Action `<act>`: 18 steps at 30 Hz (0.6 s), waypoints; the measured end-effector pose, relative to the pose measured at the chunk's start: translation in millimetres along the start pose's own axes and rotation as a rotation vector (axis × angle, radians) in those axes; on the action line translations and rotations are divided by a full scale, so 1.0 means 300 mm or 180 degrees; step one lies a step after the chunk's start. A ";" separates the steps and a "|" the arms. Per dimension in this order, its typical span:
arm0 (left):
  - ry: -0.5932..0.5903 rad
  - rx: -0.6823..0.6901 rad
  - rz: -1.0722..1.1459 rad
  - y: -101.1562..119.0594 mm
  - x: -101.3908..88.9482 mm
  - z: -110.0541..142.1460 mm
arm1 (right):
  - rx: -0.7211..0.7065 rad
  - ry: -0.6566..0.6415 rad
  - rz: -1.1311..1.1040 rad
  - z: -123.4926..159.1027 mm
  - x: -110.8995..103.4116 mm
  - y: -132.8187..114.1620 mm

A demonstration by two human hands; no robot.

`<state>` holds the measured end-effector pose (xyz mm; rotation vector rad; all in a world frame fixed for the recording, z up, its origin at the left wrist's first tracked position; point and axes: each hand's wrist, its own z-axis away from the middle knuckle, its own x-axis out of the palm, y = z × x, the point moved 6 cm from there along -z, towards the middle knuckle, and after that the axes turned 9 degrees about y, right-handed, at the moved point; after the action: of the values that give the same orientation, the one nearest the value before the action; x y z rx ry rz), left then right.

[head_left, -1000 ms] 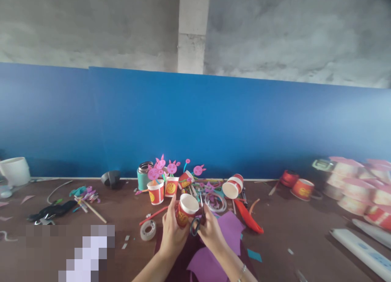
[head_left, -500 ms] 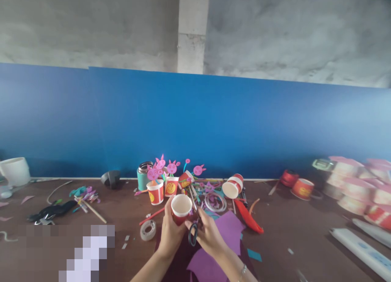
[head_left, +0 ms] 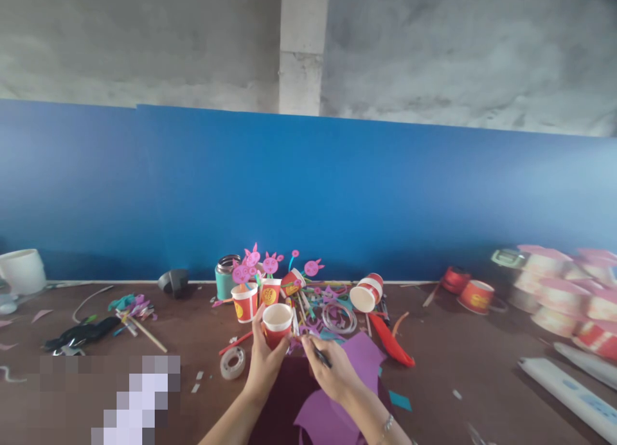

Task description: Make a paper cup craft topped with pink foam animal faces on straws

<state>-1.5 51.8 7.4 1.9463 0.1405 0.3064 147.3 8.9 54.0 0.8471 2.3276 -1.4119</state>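
Note:
My left hand [head_left: 265,352] is wrapped round a red and white paper cup [head_left: 277,324], its white mouth tilted towards me. In my right hand [head_left: 332,368], just right of the cup, are scissors; only part of the dark scissors handle [head_left: 321,354] shows, and the fingers hide the rest. Purple sheets [head_left: 359,361] lie under my right wrist. Behind the held cup stand paper cups [head_left: 245,303] with pink animal-face cutouts [head_left: 270,263] on sticks. A roll of clear tape [head_left: 232,363] lies left of my left hand.
A teal flask [head_left: 226,281] stands at the back. Another paper cup [head_left: 367,294] lies on its side near a red strip [head_left: 391,342]. Stacked cups [head_left: 559,297] and a white power strip [head_left: 569,393] are at right, a white mug [head_left: 24,271] at far left.
The cup in my left hand has moved slightly left. My right hand has turned, so the scissors' handle loops and blades no longer show clearly; it is a little farther from the cup.

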 end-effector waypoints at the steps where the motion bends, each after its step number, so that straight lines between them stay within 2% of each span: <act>1: -0.0029 0.0010 -0.0032 0.002 0.000 0.001 | -0.0095 -0.0105 0.0192 0.002 0.009 -0.001; 3: -0.0083 -0.0004 -0.0071 0.002 0.002 0.001 | -0.0290 -0.0371 0.0586 0.009 0.034 -0.002; 5: -0.0139 -0.0025 -0.0074 0.000 0.004 0.001 | -0.0375 -0.0391 0.0767 0.013 0.043 0.001; 14: -0.0227 0.0078 -0.0155 0.013 0.001 0.000 | -0.0372 -0.0458 0.0984 0.018 0.058 0.008; 18: -0.0111 0.0120 -0.0214 0.012 -0.007 -0.001 | -0.0364 -0.0441 0.0948 0.020 0.055 0.000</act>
<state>-3.8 50.3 10.5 1.9786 0.1897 0.2267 134.0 9.2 42.6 0.9811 2.0565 -1.1633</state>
